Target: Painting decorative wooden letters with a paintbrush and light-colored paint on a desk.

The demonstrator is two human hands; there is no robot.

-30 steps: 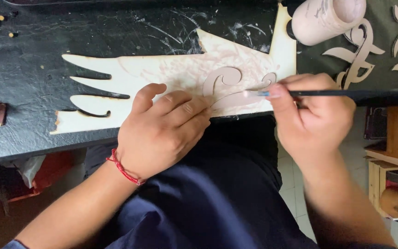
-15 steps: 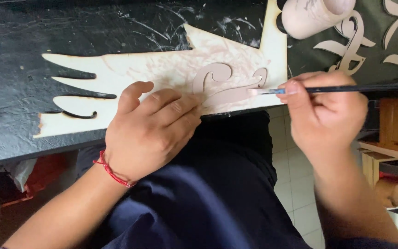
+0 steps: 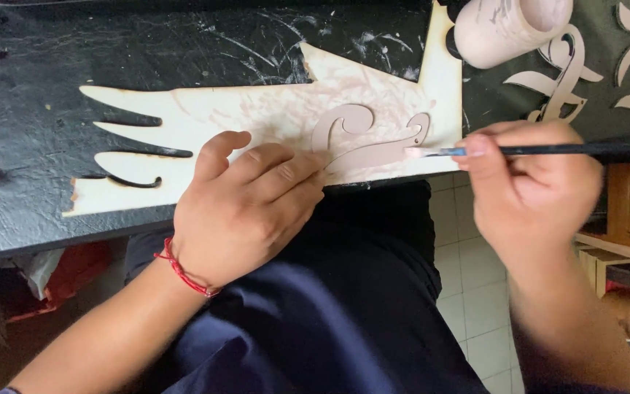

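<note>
One brush (image 3: 548,150); one scroll cutout (image 3: 373,138); two hands.

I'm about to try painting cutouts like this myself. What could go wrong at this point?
The small scroll cutout lies loose on the wing-shaped board, pinned only by the left hand fingertips; a brush stroke might shift it. The paintbrush tip works at its edge, so paint could spill onto the board. The paint jar lies tilted near the right hand and could be knocked.

Soft even daylight, faint shadows, mild sheen on dark tabletop (image 3: 30,117), right edge slightly blurred.
</note>
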